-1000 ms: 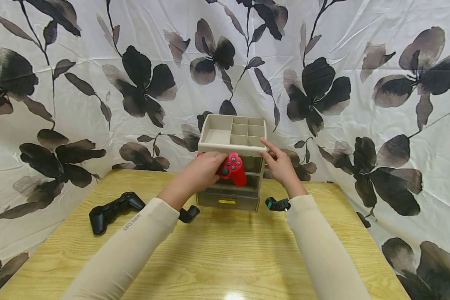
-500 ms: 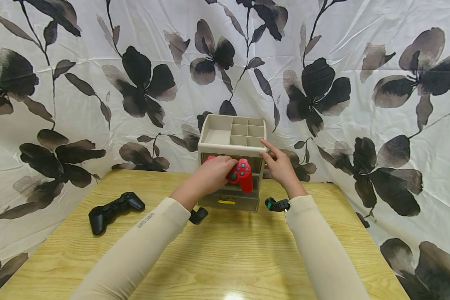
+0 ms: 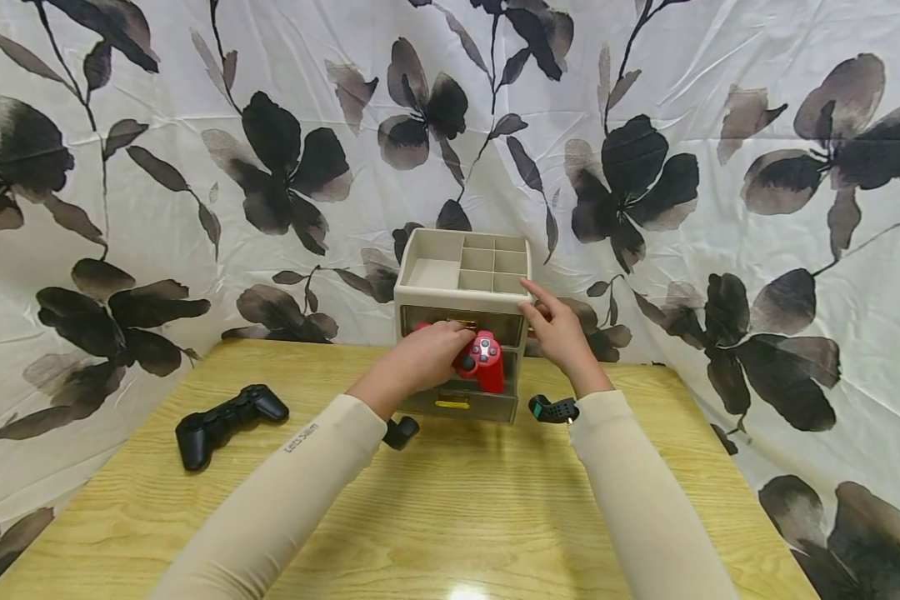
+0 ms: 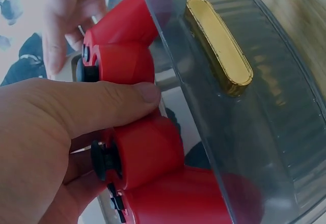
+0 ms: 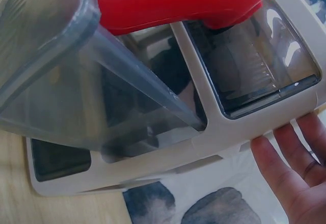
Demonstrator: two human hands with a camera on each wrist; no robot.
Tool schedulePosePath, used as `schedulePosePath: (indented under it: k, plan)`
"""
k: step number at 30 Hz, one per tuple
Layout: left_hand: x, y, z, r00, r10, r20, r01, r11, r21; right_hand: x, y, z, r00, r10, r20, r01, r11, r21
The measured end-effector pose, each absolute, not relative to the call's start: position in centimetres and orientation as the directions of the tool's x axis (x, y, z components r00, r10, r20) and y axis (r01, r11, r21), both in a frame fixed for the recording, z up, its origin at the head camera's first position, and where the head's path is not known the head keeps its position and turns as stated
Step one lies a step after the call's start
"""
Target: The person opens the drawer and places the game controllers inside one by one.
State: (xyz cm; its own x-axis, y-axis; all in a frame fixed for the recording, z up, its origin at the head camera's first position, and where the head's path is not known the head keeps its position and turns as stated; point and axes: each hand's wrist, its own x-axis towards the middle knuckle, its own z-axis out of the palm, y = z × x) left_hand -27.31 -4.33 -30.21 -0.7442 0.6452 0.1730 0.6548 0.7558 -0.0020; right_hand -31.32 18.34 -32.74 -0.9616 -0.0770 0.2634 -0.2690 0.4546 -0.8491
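My left hand [image 3: 426, 357] grips a red game controller [image 3: 489, 371] by its middle, thumb laid across it. A smoky clear drawer [image 3: 491, 407] with a gold handle [image 4: 219, 46] is pulled out of a small cream drawer organizer [image 3: 457, 296]. In the left wrist view, the controller's handle ends show through the drawer's front wall, so they sit behind it. My right hand [image 3: 560, 337] touches the organizer's top right corner. Seen from the right wrist, its fingertips [image 5: 265, 145] lie against the side wall, fingers fairly straight. The left hand's other fingers are partly hidden behind the controller.
A black game controller [image 3: 228, 423] lies on the wooden table [image 3: 457, 517] at the left. The organizer's divided top tray [image 3: 435, 273] stands close to a floral cloth [image 3: 285, 150] hanging behind. Another smoky drawer front [image 3: 506, 327] sits above the pulled-out one.
My left hand has moved right and down with the red controller, uncovering the upper drawer's gold handle. The right hand has stayed at the organizer's corner.
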Motion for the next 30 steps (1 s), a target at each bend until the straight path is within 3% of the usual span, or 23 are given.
schedulePosePath:
  k: [13, 30]
  plan:
    - [-28.0, -4.0, -31.0, -0.775, 0.629, 0.063, 0.632, 0.772, 0.067, -31.3, 18.4, -32.8, -0.963, -0.082, 0.255, -0.263, 0.470, -0.843]
    - [-29.8, -3.9, -32.1, -0.764, 0.642, -0.063, 0.630, 0.764, 0.139, -31.7, 18.6, -33.0, -0.960, -0.085, 0.266, -0.273, 0.474, -0.837]
